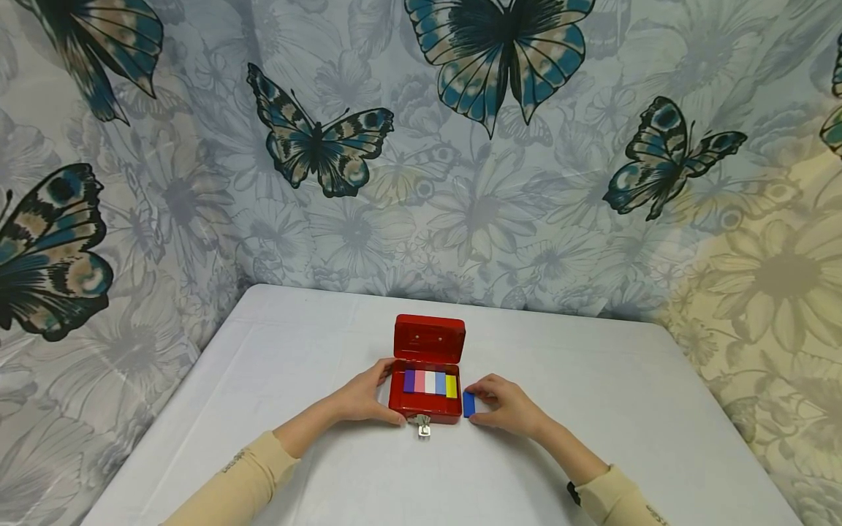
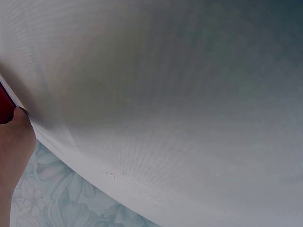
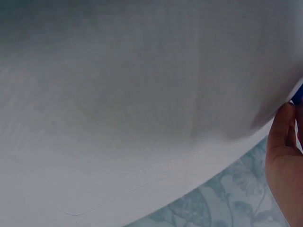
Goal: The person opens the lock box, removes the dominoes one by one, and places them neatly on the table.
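Observation:
A small red metal box (image 1: 421, 410) stands on the table with its lid (image 1: 429, 337) raised. Inside lies a row of coloured bars, among them a purple bar (image 1: 409, 380), a white bar (image 1: 430, 382) and a yellow bar (image 1: 451, 386). My left hand (image 1: 360, 395) grips the box's left side, thumb at the front corner and fingers toward the back. Just right of the box, my right hand (image 1: 508, 409) pinches a dark blue bar (image 1: 469, 405) by its two ends. Only the edge of that bar shows in the right wrist view.
A silver latch (image 1: 424, 425) hangs at the box's front. White cloth covers the table (image 1: 566, 358). Behind it rises a backdrop (image 1: 460, 219) printed with butterflies and flowers.

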`<state>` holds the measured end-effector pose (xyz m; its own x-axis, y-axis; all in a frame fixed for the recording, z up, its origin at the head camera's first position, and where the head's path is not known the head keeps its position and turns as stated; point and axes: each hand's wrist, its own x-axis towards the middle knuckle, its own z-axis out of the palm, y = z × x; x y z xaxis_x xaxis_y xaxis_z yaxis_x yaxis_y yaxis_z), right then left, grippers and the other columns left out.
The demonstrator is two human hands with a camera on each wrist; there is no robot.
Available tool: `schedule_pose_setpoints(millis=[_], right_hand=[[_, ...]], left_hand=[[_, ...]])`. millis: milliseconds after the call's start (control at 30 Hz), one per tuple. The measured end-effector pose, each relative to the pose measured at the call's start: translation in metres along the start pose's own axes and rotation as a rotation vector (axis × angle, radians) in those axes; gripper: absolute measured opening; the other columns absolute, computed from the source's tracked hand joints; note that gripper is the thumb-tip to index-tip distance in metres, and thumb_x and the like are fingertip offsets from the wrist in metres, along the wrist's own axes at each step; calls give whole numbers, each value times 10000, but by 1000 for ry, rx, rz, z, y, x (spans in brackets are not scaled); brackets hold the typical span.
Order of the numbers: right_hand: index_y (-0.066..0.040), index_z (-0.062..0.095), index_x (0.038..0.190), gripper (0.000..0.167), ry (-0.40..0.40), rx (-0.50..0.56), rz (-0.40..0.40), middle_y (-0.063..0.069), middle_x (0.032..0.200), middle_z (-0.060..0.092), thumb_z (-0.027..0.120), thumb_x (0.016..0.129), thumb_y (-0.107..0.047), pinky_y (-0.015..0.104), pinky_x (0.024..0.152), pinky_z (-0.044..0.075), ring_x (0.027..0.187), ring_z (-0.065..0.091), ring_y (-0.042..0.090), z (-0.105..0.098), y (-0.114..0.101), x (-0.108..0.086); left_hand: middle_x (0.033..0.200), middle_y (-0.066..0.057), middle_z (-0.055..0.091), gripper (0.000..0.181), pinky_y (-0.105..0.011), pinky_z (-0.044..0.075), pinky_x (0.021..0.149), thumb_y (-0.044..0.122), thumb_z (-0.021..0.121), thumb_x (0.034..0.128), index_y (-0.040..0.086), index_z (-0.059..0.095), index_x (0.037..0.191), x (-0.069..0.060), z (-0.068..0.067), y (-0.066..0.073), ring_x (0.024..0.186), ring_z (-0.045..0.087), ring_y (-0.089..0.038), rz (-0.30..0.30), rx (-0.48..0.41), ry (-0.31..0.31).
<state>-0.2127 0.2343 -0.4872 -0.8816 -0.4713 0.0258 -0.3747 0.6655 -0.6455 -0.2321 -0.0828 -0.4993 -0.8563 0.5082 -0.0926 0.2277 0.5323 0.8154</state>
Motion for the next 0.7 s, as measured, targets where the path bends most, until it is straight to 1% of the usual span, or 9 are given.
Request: schedule_pose_setpoints(millis=[367, 700], right_hand=[[-73, 662, 1187, 445, 4, 0, 24, 29, 1112, 605, 819, 792, -206, 404, 911, 537, 1022, 586, 222, 1, -2, -1], [-83, 661, 1190, 453, 2, 10, 43, 25, 1111, 600, 824, 785, -203, 414, 912, 536, 1022, 577, 219, 1, -3, 0]], left_hand=[[1508, -101, 371, 1072, -427, 414, 1066, 395, 881, 679, 107, 256, 1501, 1, 0, -2, 1352, 401, -305, -2, -12, -2], [1500, -92, 377, 1071, -412, 398, 1082, 393, 886, 678, 105, 260, 1498, 2, 0, -4, 1349, 401, -288, 7, -12, -2]])
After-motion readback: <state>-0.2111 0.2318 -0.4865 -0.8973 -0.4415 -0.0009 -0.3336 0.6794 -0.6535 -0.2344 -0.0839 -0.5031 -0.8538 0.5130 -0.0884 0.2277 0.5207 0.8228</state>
